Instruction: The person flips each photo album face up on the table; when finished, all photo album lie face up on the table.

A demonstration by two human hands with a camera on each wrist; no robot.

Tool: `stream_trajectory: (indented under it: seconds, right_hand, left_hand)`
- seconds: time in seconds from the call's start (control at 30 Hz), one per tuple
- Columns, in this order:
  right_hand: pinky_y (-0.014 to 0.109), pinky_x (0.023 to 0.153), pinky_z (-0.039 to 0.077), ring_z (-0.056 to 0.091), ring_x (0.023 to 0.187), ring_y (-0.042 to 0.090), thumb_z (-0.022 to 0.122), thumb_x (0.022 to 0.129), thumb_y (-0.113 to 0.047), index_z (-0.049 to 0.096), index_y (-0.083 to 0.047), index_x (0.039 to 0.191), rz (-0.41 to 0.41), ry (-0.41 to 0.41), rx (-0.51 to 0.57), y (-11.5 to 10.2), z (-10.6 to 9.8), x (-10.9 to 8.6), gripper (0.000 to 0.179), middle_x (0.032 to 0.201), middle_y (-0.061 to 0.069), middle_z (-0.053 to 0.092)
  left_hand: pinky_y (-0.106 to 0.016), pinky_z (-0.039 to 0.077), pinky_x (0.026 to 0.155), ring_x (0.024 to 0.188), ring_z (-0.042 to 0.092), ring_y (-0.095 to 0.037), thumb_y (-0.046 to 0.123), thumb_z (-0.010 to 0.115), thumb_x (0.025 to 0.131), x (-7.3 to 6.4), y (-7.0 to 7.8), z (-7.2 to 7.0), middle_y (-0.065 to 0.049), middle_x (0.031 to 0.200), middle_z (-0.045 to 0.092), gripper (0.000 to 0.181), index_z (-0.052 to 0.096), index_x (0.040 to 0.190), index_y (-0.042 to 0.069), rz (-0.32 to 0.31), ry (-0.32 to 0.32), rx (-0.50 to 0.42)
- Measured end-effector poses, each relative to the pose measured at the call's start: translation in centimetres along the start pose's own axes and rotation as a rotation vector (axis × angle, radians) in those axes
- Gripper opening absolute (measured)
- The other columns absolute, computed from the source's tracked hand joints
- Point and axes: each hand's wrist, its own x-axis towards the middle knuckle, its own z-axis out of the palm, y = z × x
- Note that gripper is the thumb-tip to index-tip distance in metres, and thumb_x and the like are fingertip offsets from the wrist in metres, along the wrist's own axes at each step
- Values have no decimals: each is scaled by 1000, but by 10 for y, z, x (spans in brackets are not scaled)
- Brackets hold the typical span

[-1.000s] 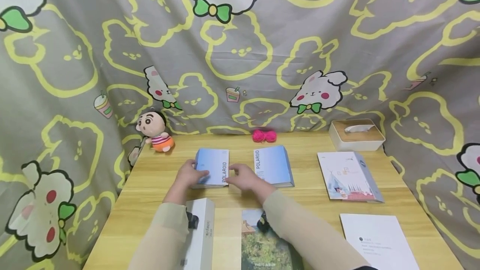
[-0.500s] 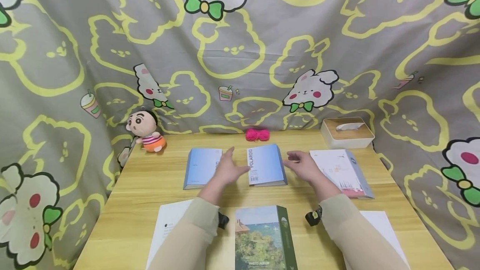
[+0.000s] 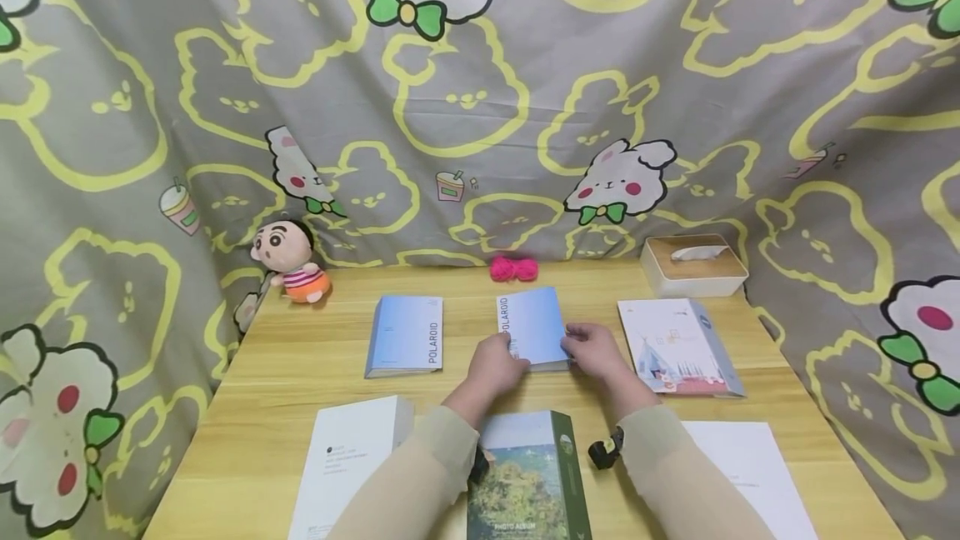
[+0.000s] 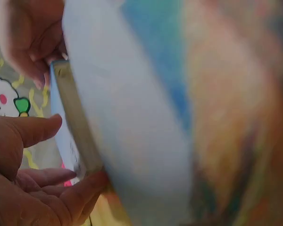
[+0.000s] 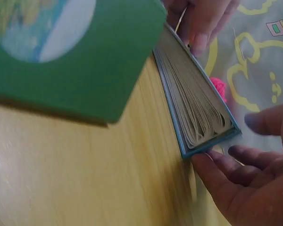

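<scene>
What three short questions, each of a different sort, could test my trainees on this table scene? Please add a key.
1. Multiple choice: in the head view, what lies along the far edge of the table, between the plush doll and the tissue box?
a) a candle
b) pink yarn
c) scissors

2. True or false: the left hand rests on the tissue box.

3. Fill in: the large word on the leftmost blue book is ____.

Key: 1 b; 2 false, it is at the other blue book; 3 POLAROID.
</scene>
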Motion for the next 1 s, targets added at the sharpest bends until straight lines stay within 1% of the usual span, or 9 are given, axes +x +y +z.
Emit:
stream_trajectory:
  seconds: [0.1, 0.23, 0.33, 0.47, 0.53, 0.63, 0.8, 0.93, 1.0]
  right_hand:
    - [55, 109, 49, 57, 132, 49, 58, 104, -5, 57, 17, 139, 10, 14, 18, -1, 6, 1, 42, 140, 35, 59]
    - [55, 107, 51, 58, 130, 48, 56, 104, -2, 57, 17, 140, 44, 1, 78, 1, 8, 2, 40, 141, 36, 58]
    - [54, 105, 53, 60, 128, 47, 57, 104, -2, 57, 15, 141, 79, -5, 150, 4, 7, 1, 40, 141, 35, 59]
    - [50, 101, 57, 62, 125, 44, 57, 103, -4, 59, 14, 140, 101, 1, 217, 6, 5, 0, 41, 140, 33, 60]
    - [47, 98, 58, 64, 122, 41, 58, 103, -6, 61, 13, 138, 104, 27, 210, 5, 4, -1, 41, 137, 32, 63]
    - [43, 96, 57, 66, 116, 36, 60, 102, -10, 63, 11, 138, 96, 64, 172, 0, -2, -3, 42, 134, 30, 65]
    - [34, 89, 56, 67, 113, 36, 64, 99, -11, 63, 11, 138, 13, 74, 117, -13, -19, -8, 44, 133, 29, 66]
    - [28, 82, 56, 69, 112, 40, 69, 99, -10, 64, 11, 136, -84, 98, 52, -22, -34, -13, 43, 134, 30, 66]
    - [27, 81, 56, 69, 112, 41, 72, 97, -8, 61, 11, 139, -118, 104, 40, -26, -38, -15, 47, 135, 31, 65]
  left_hand:
    - [-52, 48, 111, 132, 58, -44, 16, 79, 91, -2, 1, 1, -29, 142, 61, 64, 56, 144, -11, -2, 12, 14]
    - [-52, 49, 111, 132, 58, -43, 17, 78, 93, -2, 0, 1, -29, 142, 61, 62, 57, 144, -10, -10, 16, 6]
    - [-53, 45, 114, 137, 54, -44, 19, 73, 98, 0, -1, 1, -29, 146, 58, 59, 54, 146, -11, -19, 19, -31]
    - [-55, 40, 118, 142, 49, -45, 17, 63, 103, 5, -3, 2, -28, 150, 55, 54, 52, 148, -10, -32, 62, -90]
    - [-54, 40, 118, 142, 50, -43, 16, 61, 104, 6, -3, 3, -26, 149, 57, 51, 54, 148, -9, -26, 72, -105]
    - [-52, 45, 114, 138, 55, -41, 11, 60, 102, 8, -2, 6, -24, 143, 62, 43, 61, 141, -8, 19, 70, -125]
    - [-40, 58, 92, 123, 64, -37, -2, 53, 99, 8, 1, 7, -24, 139, 65, 40, 65, 137, -9, 61, -16, -200]
    - [-30, 56, 72, 112, 66, -35, -6, 53, 96, 10, 2, -1, -25, 141, 64, 45, 62, 140, -8, 89, -134, -231]
    - [-27, 53, 68, 110, 66, -34, -2, 58, 96, 11, 2, -4, -24, 143, 62, 44, 64, 140, -6, 105, -159, -208]
